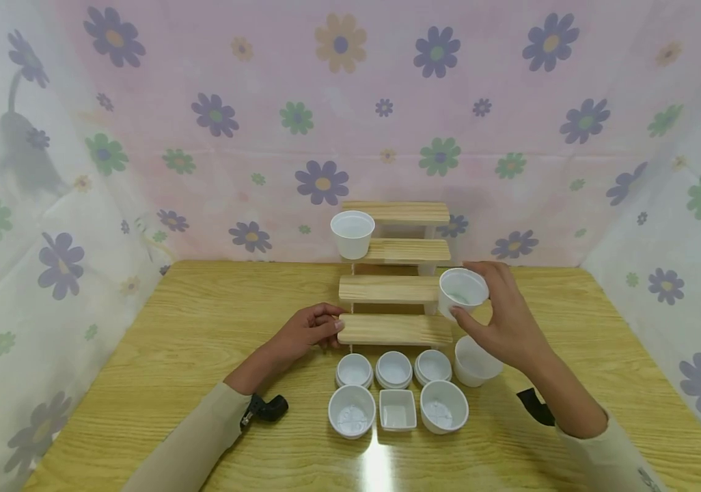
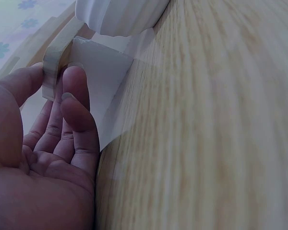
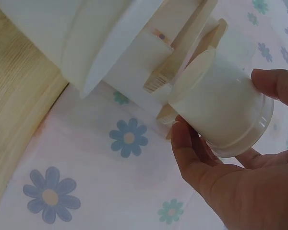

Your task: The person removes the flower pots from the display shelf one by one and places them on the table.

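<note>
A white plastic pot (image 1: pixel 462 292) is in my right hand (image 1: pixel 510 321), gripped between thumb and fingers near the right end of the stand's steps. In the right wrist view the same pot (image 3: pixel 221 103) has fingers on both sides of it. My left hand (image 1: pixel 307 333) pinches the left end of the lowest step of a tiered wooden stand (image 1: pixel 395 329). The left wrist view shows the thumb on one face of that wooden board (image 2: pixel 56 60) and fingertips against the other. Another white pot (image 1: pixel 352 236) stands at the left end of an upper step.
In front of the stand sit small round white pots (image 1: pixel 393 369), two larger round pots (image 1: pixel 352 411) and a square white dish (image 1: pixel 397 410). A plain white pot (image 1: pixel 476 362) stands below my right hand. A flowered cloth (image 1: pixel 252 171) hangs behind the wooden table (image 1: pixel 215 294).
</note>
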Demonstrator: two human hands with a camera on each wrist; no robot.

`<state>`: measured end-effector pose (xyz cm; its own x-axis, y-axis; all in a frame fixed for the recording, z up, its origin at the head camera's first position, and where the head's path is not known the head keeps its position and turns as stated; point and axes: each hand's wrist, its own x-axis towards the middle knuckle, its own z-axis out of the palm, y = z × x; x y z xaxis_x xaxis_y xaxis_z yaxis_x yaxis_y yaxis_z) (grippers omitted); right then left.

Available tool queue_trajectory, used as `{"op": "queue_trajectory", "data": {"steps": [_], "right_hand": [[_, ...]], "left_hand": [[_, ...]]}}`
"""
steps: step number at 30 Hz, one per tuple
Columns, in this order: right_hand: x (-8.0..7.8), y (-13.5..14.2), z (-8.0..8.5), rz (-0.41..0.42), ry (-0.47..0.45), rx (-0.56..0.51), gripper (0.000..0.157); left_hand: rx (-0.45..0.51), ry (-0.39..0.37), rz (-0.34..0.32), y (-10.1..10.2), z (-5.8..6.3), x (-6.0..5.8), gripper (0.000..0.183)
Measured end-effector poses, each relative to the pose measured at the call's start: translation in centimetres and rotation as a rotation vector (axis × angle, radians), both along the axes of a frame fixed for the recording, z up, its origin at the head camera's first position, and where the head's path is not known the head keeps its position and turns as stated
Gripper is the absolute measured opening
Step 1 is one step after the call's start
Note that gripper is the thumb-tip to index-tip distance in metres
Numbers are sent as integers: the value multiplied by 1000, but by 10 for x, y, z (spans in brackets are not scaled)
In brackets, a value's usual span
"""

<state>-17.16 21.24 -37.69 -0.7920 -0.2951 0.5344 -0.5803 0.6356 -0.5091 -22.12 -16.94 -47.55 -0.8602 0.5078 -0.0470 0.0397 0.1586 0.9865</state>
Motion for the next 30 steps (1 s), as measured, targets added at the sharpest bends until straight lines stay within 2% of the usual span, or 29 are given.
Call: {"op": "queue_trajectory", "data": {"steps": [24, 30], "right_hand": [[8, 13, 2, -15, -54, 68, 71], [11, 17, 9, -17, -140, 125, 79]], "left_hand": [[-1, 8, 6, 1, 0, 1, 41], [-4, 9, 8, 1, 2, 2, 41]]}}
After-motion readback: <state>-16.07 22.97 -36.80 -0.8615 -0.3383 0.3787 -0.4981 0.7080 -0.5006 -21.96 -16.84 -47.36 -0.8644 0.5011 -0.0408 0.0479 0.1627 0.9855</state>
